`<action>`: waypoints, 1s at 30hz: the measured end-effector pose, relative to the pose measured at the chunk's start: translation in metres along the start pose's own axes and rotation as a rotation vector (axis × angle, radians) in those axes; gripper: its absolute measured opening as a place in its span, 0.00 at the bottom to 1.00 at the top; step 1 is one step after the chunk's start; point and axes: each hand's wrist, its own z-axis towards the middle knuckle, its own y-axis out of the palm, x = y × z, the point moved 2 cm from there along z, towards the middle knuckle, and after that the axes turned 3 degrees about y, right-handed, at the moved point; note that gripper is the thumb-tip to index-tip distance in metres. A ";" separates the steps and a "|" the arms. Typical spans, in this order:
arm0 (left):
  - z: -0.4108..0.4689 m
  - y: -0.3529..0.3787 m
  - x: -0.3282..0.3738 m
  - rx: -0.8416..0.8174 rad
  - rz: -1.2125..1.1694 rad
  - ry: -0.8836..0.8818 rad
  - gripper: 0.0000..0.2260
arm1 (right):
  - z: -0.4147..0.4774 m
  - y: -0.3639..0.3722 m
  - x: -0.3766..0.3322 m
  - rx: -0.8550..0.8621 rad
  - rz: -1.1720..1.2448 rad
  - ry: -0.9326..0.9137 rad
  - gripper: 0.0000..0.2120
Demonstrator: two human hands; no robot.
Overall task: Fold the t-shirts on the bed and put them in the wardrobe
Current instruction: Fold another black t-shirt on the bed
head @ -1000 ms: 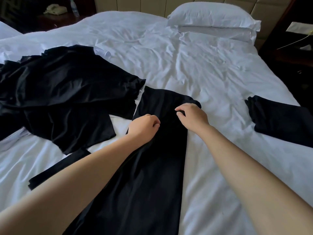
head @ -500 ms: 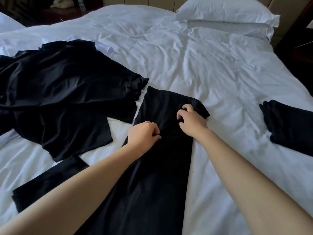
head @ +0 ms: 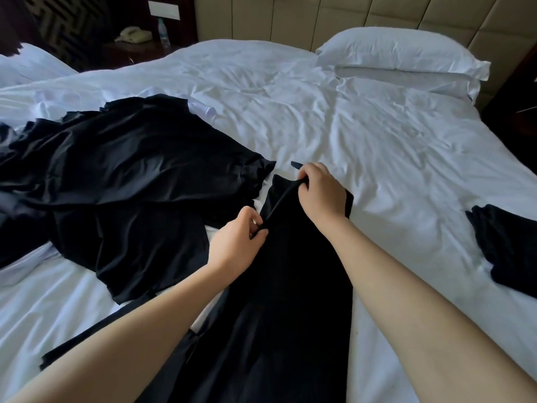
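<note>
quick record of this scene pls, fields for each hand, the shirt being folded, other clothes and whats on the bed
left hand: pinches the raised edge of the black t-shirt
right hand: grips the same edge farther up, off the bed
black t-shirt: long narrow strip running toward the camera
unfolded pile: black garments heaped on the left
separate garment: black, apart at the right
pillow: by the headboard
nightstand: telephone, bottle
</note>
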 end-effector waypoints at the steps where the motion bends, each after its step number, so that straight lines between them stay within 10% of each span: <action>1: 0.002 -0.001 -0.007 0.020 0.021 -0.006 0.08 | 0.005 0.008 -0.004 -0.011 -0.024 -0.007 0.08; 14: 0.003 0.018 -0.048 0.016 0.116 0.162 0.08 | -0.001 0.086 -0.008 -0.217 -0.188 0.085 0.09; 22: -0.019 -0.012 -0.034 -0.283 0.186 0.155 0.19 | -0.050 0.049 -0.029 -0.515 -0.214 0.076 0.21; 30: -0.099 -0.081 -0.044 -0.140 0.264 0.182 0.17 | -0.157 -0.008 -0.089 -0.480 -0.081 -0.005 0.22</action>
